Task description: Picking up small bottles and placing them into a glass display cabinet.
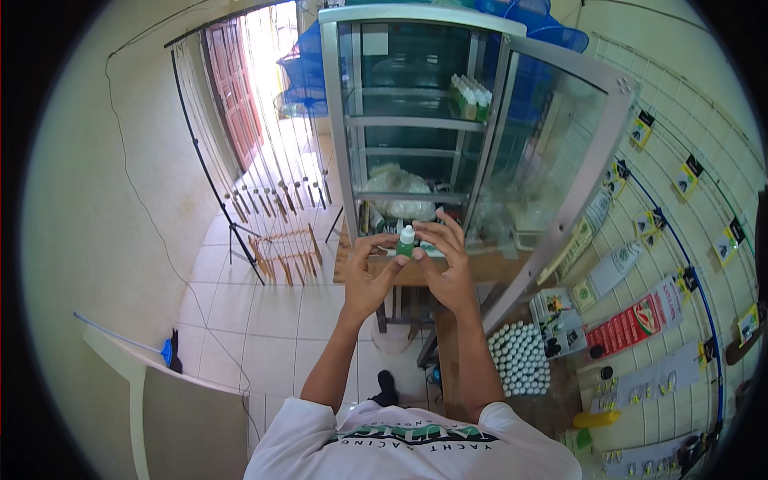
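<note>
A small dropper bottle [405, 242] with a white cap and green contents is held upright in front of the open glass cabinet. My left hand [373, 273] pinches it from the left side between thumb and fingers. My right hand [447, 264] is at its right side, fingers spread, the thumb tip close to the bottle; whether it touches is unclear. Beyond, similar green bottles [471, 99] stand grouped on the cabinet's upper shelf. Many white-capped bottles [519, 360] stand packed together on the table at the lower right.
The cabinet's glass door [540, 150] is swung out to the right. A bulging clear plastic bag [399, 192] fills the lower shelf. A wire grid wall [678, 198] with hanging packets is at the right. A wooden rack [285, 255] and tripod stand on the tiled floor at left.
</note>
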A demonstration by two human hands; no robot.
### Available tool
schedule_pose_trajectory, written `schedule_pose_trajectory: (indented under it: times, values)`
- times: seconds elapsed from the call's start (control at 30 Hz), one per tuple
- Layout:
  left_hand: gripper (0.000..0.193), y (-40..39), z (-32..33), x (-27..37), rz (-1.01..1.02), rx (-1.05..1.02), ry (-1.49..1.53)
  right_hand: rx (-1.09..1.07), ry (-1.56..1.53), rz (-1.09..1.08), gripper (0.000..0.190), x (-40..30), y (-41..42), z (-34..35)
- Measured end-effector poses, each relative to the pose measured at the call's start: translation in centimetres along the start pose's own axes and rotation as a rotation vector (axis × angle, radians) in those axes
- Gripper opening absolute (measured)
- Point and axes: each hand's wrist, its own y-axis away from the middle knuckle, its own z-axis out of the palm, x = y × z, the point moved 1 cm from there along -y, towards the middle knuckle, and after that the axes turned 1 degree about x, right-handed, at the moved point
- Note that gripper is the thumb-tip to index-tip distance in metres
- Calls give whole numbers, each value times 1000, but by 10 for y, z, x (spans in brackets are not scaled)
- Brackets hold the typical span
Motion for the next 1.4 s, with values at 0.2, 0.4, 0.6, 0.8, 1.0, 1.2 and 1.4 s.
schedule_pose_trajectory:
  times: [0.2,0.4,0.6,0.8,1.0,1.2,1.4]
  values:
    - [34,-62,1,-24,64,-18,-59,-8,-69,-29,26,34,-54,12]
    - [29,-132,3,-23,226,-41,-229,129,3,-126,22,55,-119,23]
    - [29,-204,8,-28,523,-25,-559,373,274,-216,23,87,-185,26]
    - [32,-247,18,-56,661,74,-831,333,360,-15,27,108,-212,24]
    - [33,-267,24,-76,709,122,-964,356,496,16,28,127,-221,21]
    - [37,-274,21,-76,626,34,-898,546,487,-352,28,119,-213,30]
    - [41,-283,18,-67,525,-38,-915,265,727,-313,33,123,-212,33]
